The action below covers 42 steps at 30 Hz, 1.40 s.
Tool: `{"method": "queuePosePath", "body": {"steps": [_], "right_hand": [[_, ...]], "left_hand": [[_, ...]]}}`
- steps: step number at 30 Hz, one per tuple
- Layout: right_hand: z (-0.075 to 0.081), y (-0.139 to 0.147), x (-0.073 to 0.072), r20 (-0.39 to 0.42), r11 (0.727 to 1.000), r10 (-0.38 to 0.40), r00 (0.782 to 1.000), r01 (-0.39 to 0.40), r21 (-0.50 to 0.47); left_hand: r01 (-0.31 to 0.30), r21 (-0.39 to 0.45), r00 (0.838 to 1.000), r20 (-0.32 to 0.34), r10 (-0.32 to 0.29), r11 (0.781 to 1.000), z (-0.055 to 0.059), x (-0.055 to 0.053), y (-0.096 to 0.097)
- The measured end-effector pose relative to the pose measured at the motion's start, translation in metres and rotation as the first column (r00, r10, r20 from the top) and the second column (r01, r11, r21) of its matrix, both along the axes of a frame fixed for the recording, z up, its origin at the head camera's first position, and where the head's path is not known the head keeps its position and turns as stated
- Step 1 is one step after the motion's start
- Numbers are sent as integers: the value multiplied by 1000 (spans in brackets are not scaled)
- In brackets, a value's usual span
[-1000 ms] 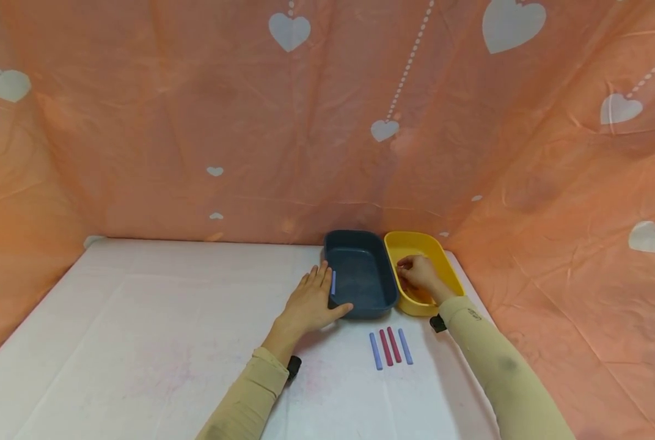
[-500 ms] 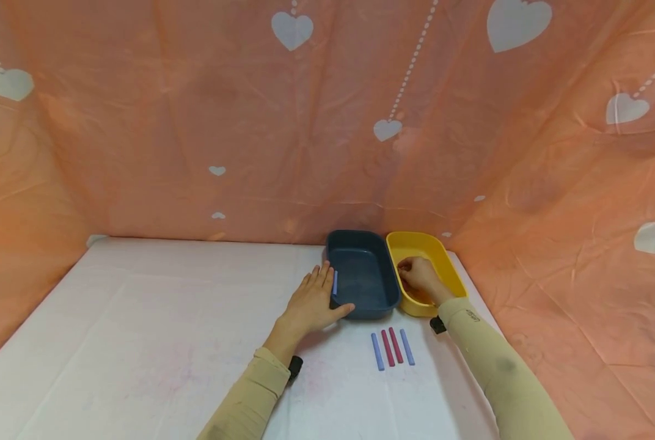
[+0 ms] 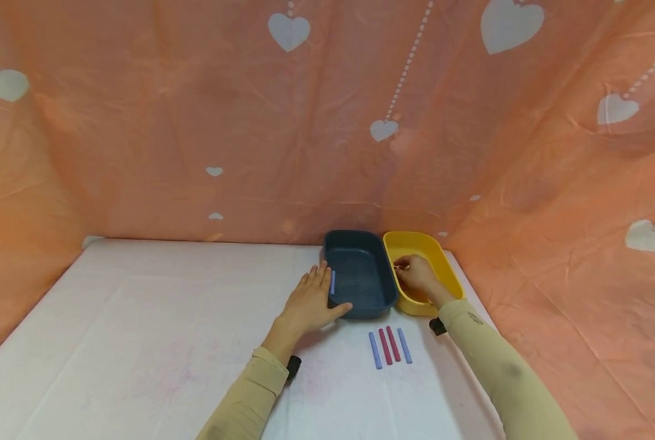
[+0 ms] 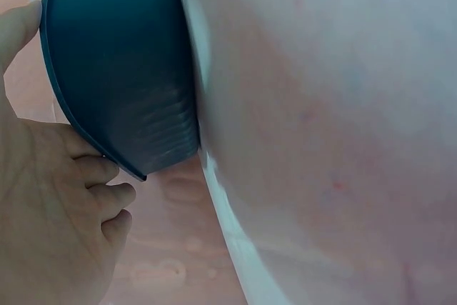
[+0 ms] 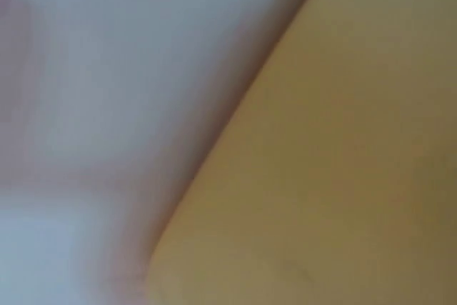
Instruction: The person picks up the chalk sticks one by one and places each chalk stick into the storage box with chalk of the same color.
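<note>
Left hand (image 3: 310,299): yours lay with straight fingers and thumb apart against the dark blue tray (image 3: 368,275), gripping nothing. One slim blue stick (image 3: 333,282) sat inside that tray, just beside those fingertips. Right hand (image 3: 417,274): yours was inside the yellow tray (image 3: 445,269), fingers bent; what they held, if anything, could not be told. Two red sticks (image 3: 385,346), flanked by two lavender sticks (image 3: 375,350), lay between your wrists on the white table (image 3: 195,318).
</note>
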State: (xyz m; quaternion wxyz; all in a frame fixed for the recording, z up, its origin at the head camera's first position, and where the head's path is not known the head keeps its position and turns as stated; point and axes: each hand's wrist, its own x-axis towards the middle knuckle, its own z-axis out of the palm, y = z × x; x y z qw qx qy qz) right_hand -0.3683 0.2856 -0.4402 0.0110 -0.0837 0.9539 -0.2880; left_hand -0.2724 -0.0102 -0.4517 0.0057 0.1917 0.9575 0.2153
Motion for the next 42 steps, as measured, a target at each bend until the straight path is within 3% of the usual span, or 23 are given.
{"method": "queuePosePath", "body": {"steps": [14,26,33,42], "right_hand": [[18,7,26,-81,999,39,996,-42,-34],[29,9,70,-189,990,66,980,-88,-108],[22,11,99,-190,990,24,981,-50,-134],[0,13,128,-214,981,23,977,-63,-182]], "left_hand": [[3,4,1000,7,-3,1000,-1,-1,1],[18,4,1000,0,-18,1000,1,-2,0],[19,13,1000,-6,-19,1000,0,-1,0],[13,12,1000,-8,-13,1000,2,-1,1]]}}
